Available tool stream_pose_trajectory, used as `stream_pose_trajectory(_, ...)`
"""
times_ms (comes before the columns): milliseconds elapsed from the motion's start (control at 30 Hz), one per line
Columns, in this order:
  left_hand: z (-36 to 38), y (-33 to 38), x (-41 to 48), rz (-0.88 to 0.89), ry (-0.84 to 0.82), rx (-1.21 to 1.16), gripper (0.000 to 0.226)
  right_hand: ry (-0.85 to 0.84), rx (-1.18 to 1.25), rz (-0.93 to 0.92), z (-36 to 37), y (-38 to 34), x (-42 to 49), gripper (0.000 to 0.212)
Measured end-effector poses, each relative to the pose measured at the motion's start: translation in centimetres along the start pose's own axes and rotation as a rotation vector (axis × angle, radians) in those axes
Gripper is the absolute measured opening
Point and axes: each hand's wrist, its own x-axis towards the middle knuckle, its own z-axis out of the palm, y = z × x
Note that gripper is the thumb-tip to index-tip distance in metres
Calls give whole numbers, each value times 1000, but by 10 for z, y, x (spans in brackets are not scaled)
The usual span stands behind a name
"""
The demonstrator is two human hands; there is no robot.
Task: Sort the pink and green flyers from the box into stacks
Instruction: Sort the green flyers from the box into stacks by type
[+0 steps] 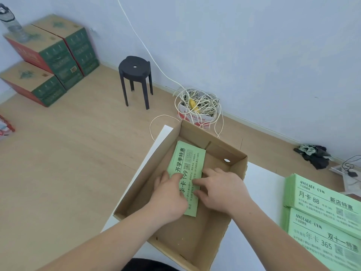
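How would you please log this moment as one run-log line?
left hand: touches green flyers | right hand: touches green flyers | green flyers: in box
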Motion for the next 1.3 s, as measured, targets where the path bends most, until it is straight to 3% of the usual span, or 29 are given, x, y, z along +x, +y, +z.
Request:
stream_pose_trajectory(133,-6,0,2,-79,77,-380,62,-33,2,12,-1,0,0,44)
stream_pose_trajectory(233,-14,8,4,-152,125,-674,39,-60,-14,12,-4,-1,1,43)
stream_pose_trajectory(333,-23,17,12,-211,130,-750,28,-72,-18,16,-6,-1,1,41)
stream_pose_trajectory(433,-20,16,17,-152,26,-590,28,-69,-5,27,-7,-1,0,39)
stream_pose_trajectory(600,1,12,0,56,-12,-163,71,-7,44,60,-6,0,-5,37)
stream_pose_trajectory(667,5,12,-5,68,33,-27,75,1,50,58,-5,1,-8,37)
stream_pose_trajectory(733,4,11,-5,12,104,-74,72,-4,53,52,-4,1,-11,39)
stream_pose_trajectory(900,-3,12,-1,-96,107,-630,52,4,41,60,0,1,-8,38)
stream_pose_trajectory(1000,-7,13,-4,-88,154,-758,52,61,57,60,3,0,-8,36)
stream_pose_trajectory(1133,-8,14,-8,-7,121,-596,72,333,214,85,3,0,-10,41)
stream_pose_trajectory(1300,-19,28,-30,295,190,-172,86,478,385,33,-10,-4,-20,76)
